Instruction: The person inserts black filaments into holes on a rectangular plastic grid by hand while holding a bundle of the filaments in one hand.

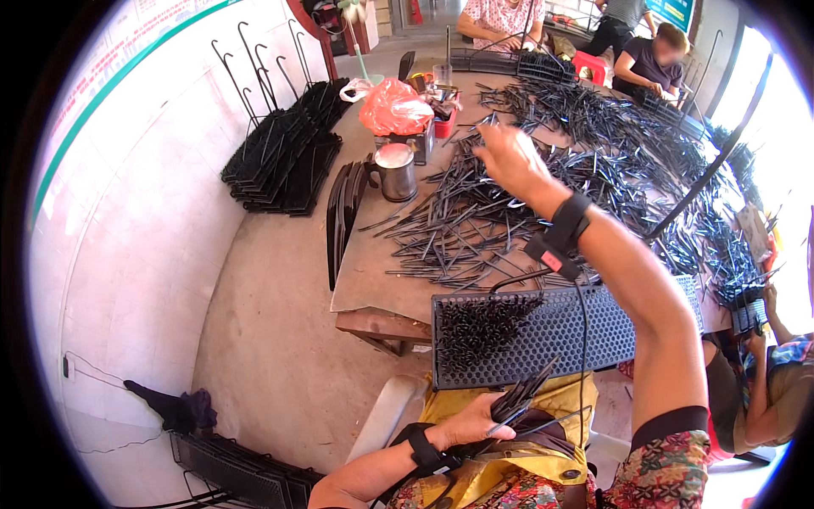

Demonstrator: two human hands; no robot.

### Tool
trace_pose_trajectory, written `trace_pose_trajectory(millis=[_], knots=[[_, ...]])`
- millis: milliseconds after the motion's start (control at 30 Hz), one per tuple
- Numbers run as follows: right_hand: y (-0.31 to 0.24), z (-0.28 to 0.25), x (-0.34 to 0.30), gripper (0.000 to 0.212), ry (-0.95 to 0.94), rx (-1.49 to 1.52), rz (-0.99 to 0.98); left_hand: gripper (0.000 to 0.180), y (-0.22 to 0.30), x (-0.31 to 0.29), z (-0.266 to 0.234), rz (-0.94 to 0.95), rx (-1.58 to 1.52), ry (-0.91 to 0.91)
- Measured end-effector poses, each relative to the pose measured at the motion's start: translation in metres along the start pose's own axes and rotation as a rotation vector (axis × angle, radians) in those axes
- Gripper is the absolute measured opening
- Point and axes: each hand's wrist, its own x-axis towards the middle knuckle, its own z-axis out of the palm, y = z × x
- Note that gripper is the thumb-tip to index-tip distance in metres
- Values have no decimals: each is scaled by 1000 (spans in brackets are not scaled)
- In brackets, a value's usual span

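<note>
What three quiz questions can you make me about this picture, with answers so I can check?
1. Pick one: what does the left hand hold? A) a ball B) black sticks C) a spoon
2. True or false: the metal cup stands on the table.
3. Fill in: black bits crowd the ____ end of the board with holes, as the person sees it.

Key: 1. B; 2. True; 3. left.
</note>
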Motion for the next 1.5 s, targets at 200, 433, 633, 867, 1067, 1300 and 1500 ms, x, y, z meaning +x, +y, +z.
trace_pose_trajectory(millis=[200, 433, 633, 867, 1067, 1300, 1500], knots=[[-47, -20, -76, 22, 71, 442, 194, 36, -25, -7, 1, -48, -110, 87], [-70, -113, -175, 12, 11, 391, 236, 35, -20, -7, 8, -113, -165, 19], [-105, -145, -273, 8, -73, 490, 462, 37, -20, -11, 9, -92, -116, -12], [-140, -146, -352, 9, -251, 806, 916, 47, 5, -20, 16, 17, -188, 84], [-133, -144, -362, 12, -152, 1056, 1049, 46, 7, -15, 13, 86, -211, 99], [-138, -134, -355, 17, 76, 773, 885, 45, -1, -10, 8, 124, -274, 147], [-134, -134, -354, 19, 211, 565, 758, 43, -3, -9, 6, 131, -347, 145]])
